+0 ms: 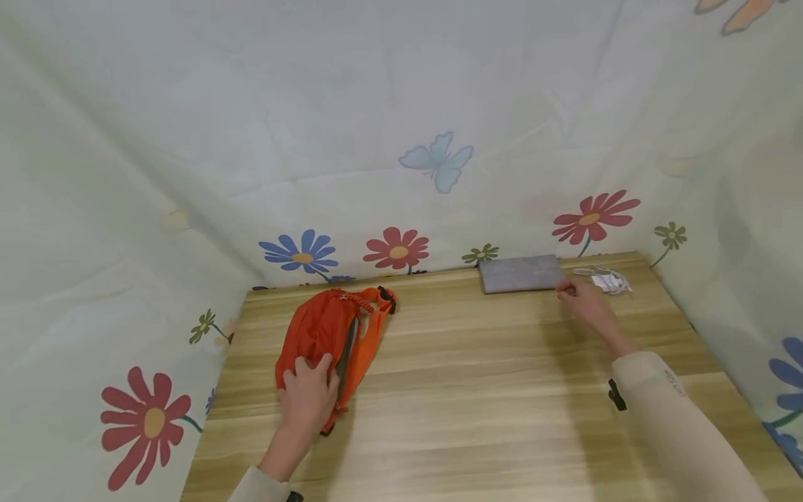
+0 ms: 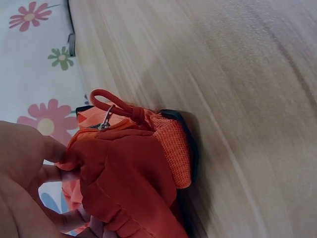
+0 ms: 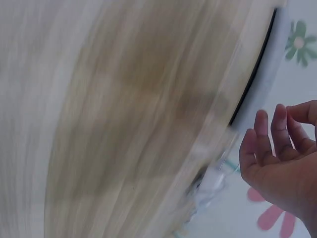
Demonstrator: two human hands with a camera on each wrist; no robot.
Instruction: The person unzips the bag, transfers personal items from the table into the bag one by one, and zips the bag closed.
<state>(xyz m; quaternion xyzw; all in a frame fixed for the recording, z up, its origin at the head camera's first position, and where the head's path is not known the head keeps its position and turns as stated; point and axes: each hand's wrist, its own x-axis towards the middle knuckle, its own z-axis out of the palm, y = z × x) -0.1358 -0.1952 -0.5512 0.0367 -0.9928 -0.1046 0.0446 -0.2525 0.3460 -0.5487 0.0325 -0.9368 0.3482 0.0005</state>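
Observation:
On the left of the table lies an orange-red waist bag point(image 1: 316, 324) with an orange strap and black buckles. My left hand point(image 1: 307, 394) grips its near side, fingers curled into the fabric. A zipper pull with a cord loop point(image 2: 116, 109) shows beside those fingers in the left wrist view. At the table's back right, my right hand point(image 1: 586, 303) is loosely bent beside the corner of a flat grey rectangular case point(image 1: 522, 274); its fingers point(image 3: 262, 136) hold nothing. Just right of that hand is a white charger with a coiled cable point(image 1: 607, 281).
The wood-patterned table point(image 1: 464, 390) is enclosed at the back and sides by a pale cloth point(image 1: 351, 139) printed with flowers and butterflies. The grey case and charger lie along the back edge, close to the cloth.

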